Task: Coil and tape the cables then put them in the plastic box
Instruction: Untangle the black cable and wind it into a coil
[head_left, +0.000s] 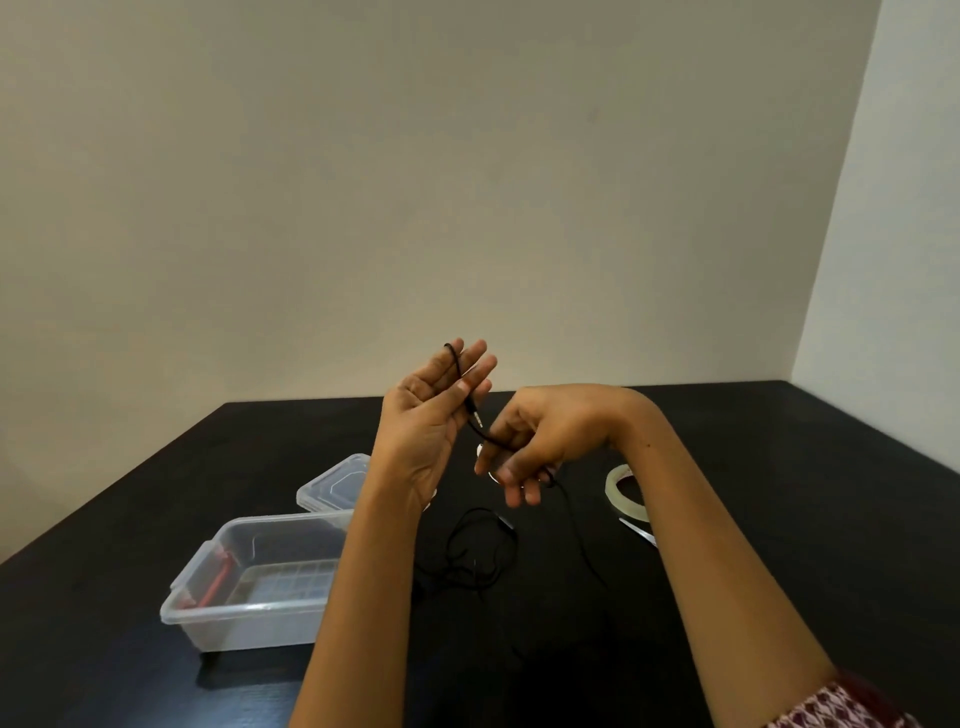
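Held both bare forearms up from the lower edge, the left forearm (358, 597) steep, the right forearm (727, 545) slanting in from the lower right. Set the left hand (436, 410) upright, palm turned inward, fingers straight and close together, thumb pressing a black cable (485, 439), looped over one fingertip, against them. Bent the right wrist (618, 415) sharply downward, right hand (540, 441) just beside and below the left, fingers curled, pinching the same cable.

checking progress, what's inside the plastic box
A red cable lies along the left end of the plastic box. The box's right end is hidden behind the left forearm, so anything there cannot be seen.
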